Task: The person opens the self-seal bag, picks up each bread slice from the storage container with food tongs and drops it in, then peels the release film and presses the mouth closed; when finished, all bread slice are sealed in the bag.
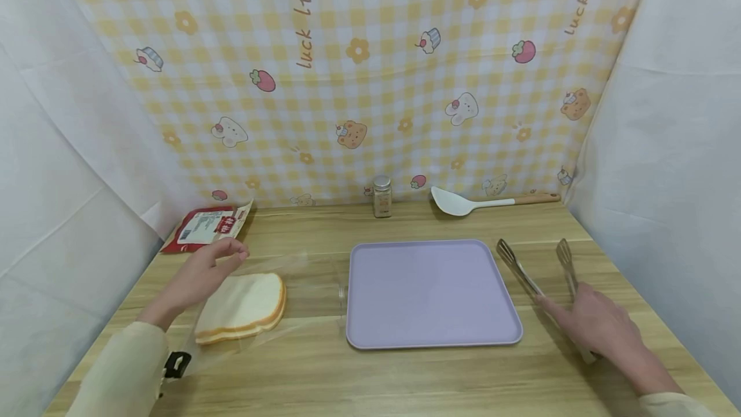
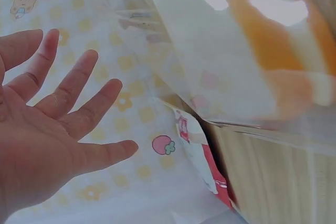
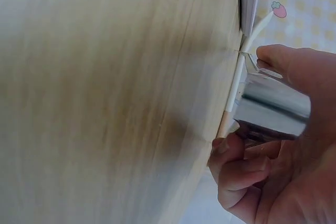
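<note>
My left hand (image 1: pixel 202 272) is above two slices of bread (image 1: pixel 246 301) in a clear plastic bag (image 1: pixel 312 288). In the left wrist view the fingers of that hand (image 2: pixel 58 98) are spread and hold nothing, with the bagged bread (image 2: pixel 210 40) close by. At the right, my right hand (image 1: pixel 599 327) grips metal tongs (image 1: pixel 523 272), whose two slotted ends stand apart. The right wrist view has the tongs' broad metal end (image 3: pixel 275 106) between the thumb and the curled fingers of my right hand (image 3: pixel 299 182).
A lilac tray (image 1: pixel 434 295) lies mid-table between bread and tongs. Behind it stand a spice jar (image 1: pixel 382 198) and a white ladle-like spoon (image 1: pixel 454 203) with a wooden handle, lying down. At the back left sits a red and white food packet (image 1: pixel 202 227). Patterned cloth (image 1: pixel 370 82) hangs behind.
</note>
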`<action>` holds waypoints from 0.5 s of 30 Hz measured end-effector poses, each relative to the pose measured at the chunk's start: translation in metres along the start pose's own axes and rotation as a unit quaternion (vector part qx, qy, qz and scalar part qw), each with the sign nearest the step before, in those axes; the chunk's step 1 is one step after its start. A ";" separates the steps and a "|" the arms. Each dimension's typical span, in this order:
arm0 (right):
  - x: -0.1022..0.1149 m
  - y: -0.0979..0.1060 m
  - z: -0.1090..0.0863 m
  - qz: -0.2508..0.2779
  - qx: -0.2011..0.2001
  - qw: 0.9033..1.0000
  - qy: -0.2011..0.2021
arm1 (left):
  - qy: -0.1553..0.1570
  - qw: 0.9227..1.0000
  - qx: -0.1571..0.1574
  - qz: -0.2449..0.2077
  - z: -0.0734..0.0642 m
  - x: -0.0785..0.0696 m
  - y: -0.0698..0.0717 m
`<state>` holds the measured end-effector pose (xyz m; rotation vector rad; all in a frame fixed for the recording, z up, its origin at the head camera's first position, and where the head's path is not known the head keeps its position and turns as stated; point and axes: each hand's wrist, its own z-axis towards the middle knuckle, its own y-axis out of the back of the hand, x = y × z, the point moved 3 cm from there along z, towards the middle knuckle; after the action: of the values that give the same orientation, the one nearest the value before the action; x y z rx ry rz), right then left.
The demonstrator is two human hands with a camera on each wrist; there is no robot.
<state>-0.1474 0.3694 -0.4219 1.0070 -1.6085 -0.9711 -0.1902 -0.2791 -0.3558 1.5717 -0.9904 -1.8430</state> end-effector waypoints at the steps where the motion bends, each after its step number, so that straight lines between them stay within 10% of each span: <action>1: 0.000 0.000 0.000 0.000 0.001 1.000 0.000 | -0.004 1.000 0.005 0.002 0.004 -0.002 0.000; 15: -0.006 -0.010 0.002 -0.018 0.009 1.000 0.004 | -0.028 0.979 0.198 0.046 0.058 -0.016 -0.018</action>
<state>-0.1463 0.3716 -0.4333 1.0546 -1.5994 -0.9773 -0.2425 -0.2446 -0.3568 1.6668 -1.5024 -1.7070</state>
